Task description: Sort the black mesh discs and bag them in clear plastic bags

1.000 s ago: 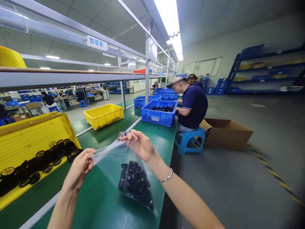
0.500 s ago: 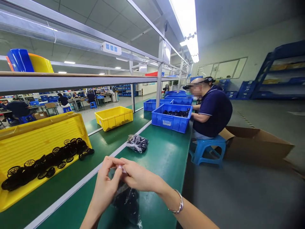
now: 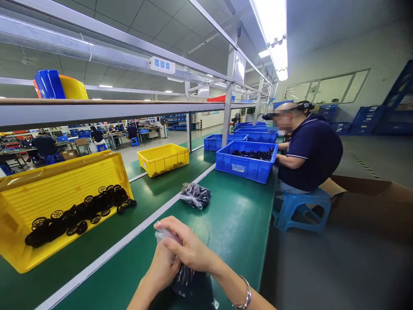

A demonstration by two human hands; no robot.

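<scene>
Both hands are together over the near part of the green bench. My left hand (image 3: 163,263) is closed round the gathered neck of a clear plastic bag (image 3: 189,282) with black parts in it. My right hand (image 3: 190,247) is closed over the bag's crumpled top, with its fingers reaching past the left hand. The bag hangs or rests below the hands; its upper part is hidden by them. Beyond my hands lies a second, tied plastic bag (image 3: 196,196) of black parts.
On the left, a tilted yellow bin (image 3: 64,172) holds black spoked wheels (image 3: 80,211). A smaller yellow bin (image 3: 164,162) and blue bins (image 3: 240,168) stand farther along the bench (image 3: 232,224). A co-worker (image 3: 309,150) sits on a blue stool (image 3: 303,213) at right.
My right hand has moved from a fingertip pinch to over the bag's top, and my left hand has closed round its neck. The whole view has shifted, with things appearing farther right.
</scene>
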